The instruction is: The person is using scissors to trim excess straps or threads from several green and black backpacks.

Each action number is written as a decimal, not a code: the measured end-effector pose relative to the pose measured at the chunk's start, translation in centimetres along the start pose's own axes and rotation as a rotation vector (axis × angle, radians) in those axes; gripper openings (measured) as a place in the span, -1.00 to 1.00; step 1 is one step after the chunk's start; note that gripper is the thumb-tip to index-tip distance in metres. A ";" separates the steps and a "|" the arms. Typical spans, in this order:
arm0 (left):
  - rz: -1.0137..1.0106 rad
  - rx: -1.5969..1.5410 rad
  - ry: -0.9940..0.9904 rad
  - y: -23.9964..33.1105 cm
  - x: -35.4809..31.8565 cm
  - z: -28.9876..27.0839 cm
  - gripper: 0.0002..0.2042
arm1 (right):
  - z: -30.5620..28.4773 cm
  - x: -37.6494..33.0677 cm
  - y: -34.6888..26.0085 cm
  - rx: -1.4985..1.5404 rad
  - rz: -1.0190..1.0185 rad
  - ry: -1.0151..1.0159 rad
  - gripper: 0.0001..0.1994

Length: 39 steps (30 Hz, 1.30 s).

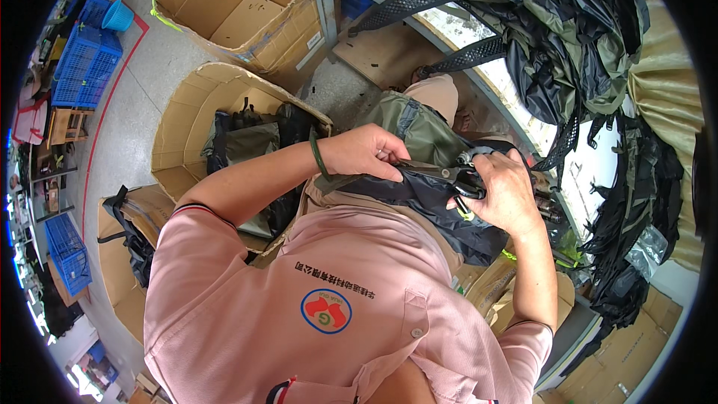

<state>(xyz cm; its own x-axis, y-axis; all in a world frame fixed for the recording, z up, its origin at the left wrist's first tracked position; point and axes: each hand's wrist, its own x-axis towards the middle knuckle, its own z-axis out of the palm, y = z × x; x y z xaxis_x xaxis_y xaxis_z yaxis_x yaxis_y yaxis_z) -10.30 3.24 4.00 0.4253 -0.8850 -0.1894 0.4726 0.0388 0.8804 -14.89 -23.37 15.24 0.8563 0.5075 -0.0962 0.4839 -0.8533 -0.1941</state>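
My left hand pinches the edge of a black and olive fabric bag piece that lies across my lap. My right hand is closed through the black handles of a pair of scissors, whose blades point left toward my left hand's fingers. The blades lie right over the fabric edge between both hands. A green band sits on my left wrist.
A cardboard box holding dark and olive bags stands to my left, an empty open box lies beyond it. A worktable on the right carries a heap of olive and black bags. Blue crates stand far left.
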 end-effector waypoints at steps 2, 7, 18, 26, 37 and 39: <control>-0.011 0.008 0.000 0.0 0.0 0.0 -0.81 | 0.0 0.1 0.0 -0.008 -0.013 0.009 -0.47; -0.030 0.056 0.002 0.5 -0.2 0.0 -0.80 | 0.5 0.0 0.5 -0.013 -0.014 -0.005 -0.51; 0.013 0.072 0.057 0.0 0.0 -0.1 -0.73 | -0.5 -0.2 0.9 0.025 0.060 -0.015 -0.48; -0.028 0.012 0.031 0.0 -0.1 -0.2 -0.73 | 0.1 -0.3 0.9 0.049 0.001 -0.007 -0.60; -0.022 -0.010 0.025 0.1 -0.1 -0.1 -0.74 | 0.7 -1.0 1.5 0.043 0.044 0.005 -0.52; -0.030 0.010 0.023 0.0 -0.2 -0.1 -0.74 | 0.2 -0.9 1.5 0.045 0.041 0.007 -0.52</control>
<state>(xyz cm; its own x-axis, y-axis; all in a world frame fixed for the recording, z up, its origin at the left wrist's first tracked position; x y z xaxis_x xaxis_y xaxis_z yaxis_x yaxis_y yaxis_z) -10.34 3.41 3.96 0.4290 -0.8748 -0.2251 0.4774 0.0079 0.8787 -15.03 -25.06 14.82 0.8766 0.4713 -0.0977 0.4400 -0.8669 -0.2343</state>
